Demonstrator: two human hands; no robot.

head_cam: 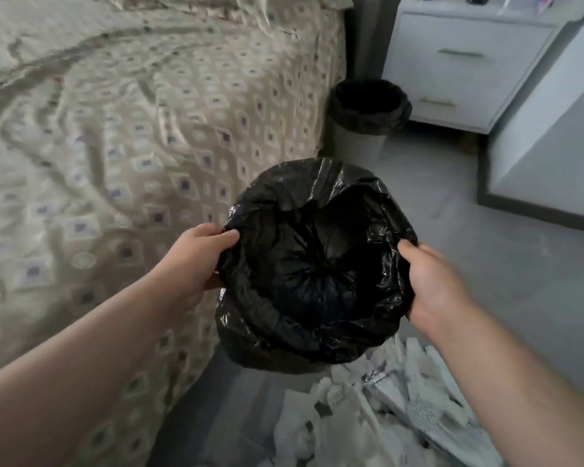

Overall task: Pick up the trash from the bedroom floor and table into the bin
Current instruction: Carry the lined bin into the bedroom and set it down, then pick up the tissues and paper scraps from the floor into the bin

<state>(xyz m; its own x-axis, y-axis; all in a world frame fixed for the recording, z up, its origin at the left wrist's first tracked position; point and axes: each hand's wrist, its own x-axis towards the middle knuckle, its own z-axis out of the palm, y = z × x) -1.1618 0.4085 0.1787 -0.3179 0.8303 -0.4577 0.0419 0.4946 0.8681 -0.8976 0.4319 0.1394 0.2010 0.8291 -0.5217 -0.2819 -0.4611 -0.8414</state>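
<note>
**Black liner gripped on both sides, white litter at lower right**

Black crinkled plastic is what both sets of fingers have hold of. The left hand [196, 261] curls its fingers [228, 235] over the left edge of the black bag-lined round bin [250, 318]. The right hand [432, 281] pinches the opposite edge, its fingers [410, 246] folded into the liner. The bin's mouth faces up at the camera in the middle of the frame. Its body is hidden under the liner, so whether it stands on the grey floor [486, 214] cannot be told.

The heap of white crumpled paper trash [402, 416] lies at the lower right of the frame. It is just below the bin and nearer the right hand, which looks better placed to reach it.

Counted:
- two hands
- two bins, the second grey one with a black liner [358, 139] at upper centre
- one heap, its pieces too blurred to number

The second bin sits between the beige patterned bedspread [115, 129] and the white two-drawer nightstand [462, 62].
</note>
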